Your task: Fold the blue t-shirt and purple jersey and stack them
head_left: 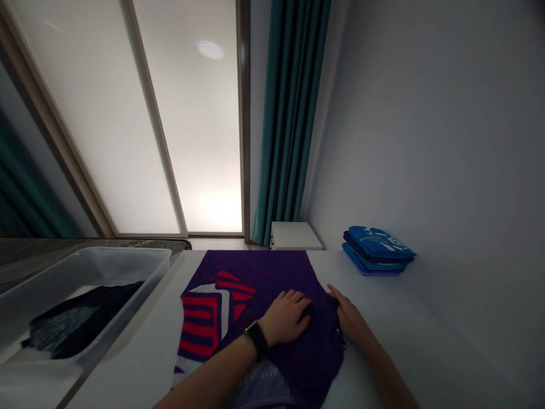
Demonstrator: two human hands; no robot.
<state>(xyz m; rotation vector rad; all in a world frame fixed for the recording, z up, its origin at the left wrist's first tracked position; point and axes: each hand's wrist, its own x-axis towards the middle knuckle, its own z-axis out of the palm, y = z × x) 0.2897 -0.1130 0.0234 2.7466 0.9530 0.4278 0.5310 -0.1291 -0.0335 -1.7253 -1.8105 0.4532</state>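
Left hand (284,318) spread open, flat on a purple jersey (264,278); right hand (351,321) at its edge, grip unclear. Jersey lying on the white tabletop (131,358), between a clear plastic bin (91,264) of dark clothes (85,321) and folded blue shirts (377,251)

The purple cloth (272,278) under my hands is a matt, soft-looking fabric, its red and white panels as dull as the rest. The tabletop (128,363) beneath it is smooth, matt white, possibly laminate. To my left, the bin (128,258) is smooth translucent plastic with a faint sheen, holding dark matt cloth (89,318). The folded blue stack (377,250) on the right looks like cloth with a slight sheen. My watch strap (257,341) is matt black, perhaps rubber. Far off hang teal fabric curtains (289,113) beside frosted, smooth door panels (93,125).
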